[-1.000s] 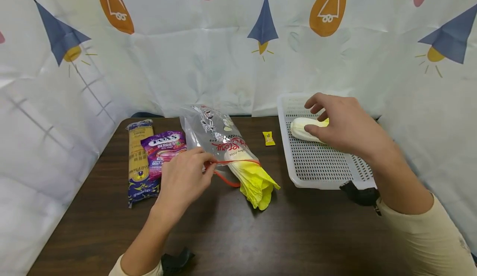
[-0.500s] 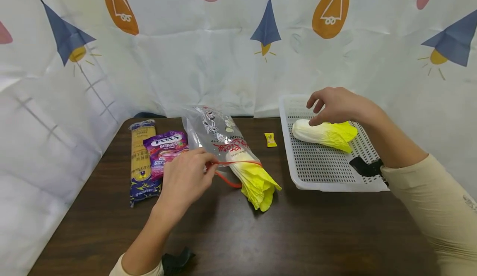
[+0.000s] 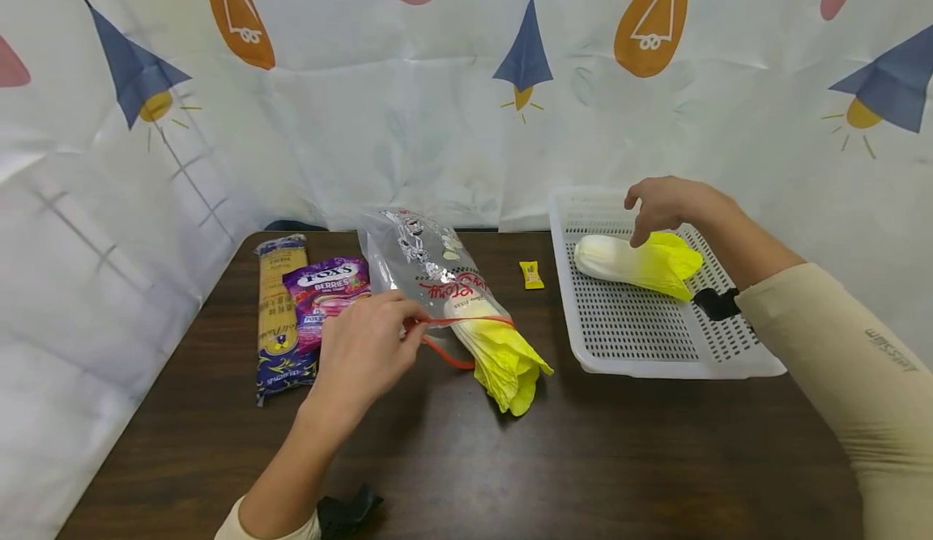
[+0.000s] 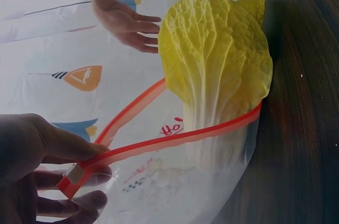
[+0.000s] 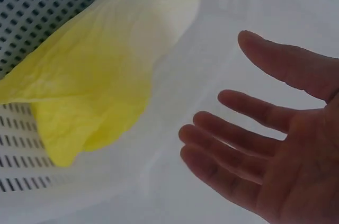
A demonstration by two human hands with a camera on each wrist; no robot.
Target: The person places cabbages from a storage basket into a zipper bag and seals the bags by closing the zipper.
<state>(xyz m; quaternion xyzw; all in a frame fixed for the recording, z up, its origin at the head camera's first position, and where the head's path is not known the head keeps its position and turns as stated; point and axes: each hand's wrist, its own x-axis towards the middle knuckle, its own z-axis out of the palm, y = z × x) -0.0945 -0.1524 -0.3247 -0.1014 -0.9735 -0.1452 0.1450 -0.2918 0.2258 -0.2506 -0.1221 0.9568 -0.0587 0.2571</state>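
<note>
My left hand (image 3: 368, 354) pinches the red zip edge (image 4: 175, 140) of a clear printed zip bag (image 3: 415, 252) at its corner, by the pale slider (image 4: 74, 173). A Chinese cabbage (image 3: 503, 354) lies partly in the bag, its white base inside and its yellow leaves sticking out of the open mouth. At the right, my right hand (image 3: 674, 204) hovers over the white basket (image 3: 670, 368), fingers apart and holding nothing. Below it in the basket lies a second Chinese cabbage (image 5: 106, 70), white end to the left in the head view.
A pack of spaghetti (image 3: 279, 281) and a purple Fox's Berries candy bag (image 3: 328, 285) overlap at the left of the dark table (image 3: 583, 459). One small yellow wrapped candy (image 3: 531, 275) lies between zip bag and basket. A patterned white curtain (image 3: 437, 135) hangs behind.
My right hand has drawn back from low over the basket's cabbage, moving slightly away and to the right, so more of the cabbage shows. The left hand keeps its pinch on the bag.
</note>
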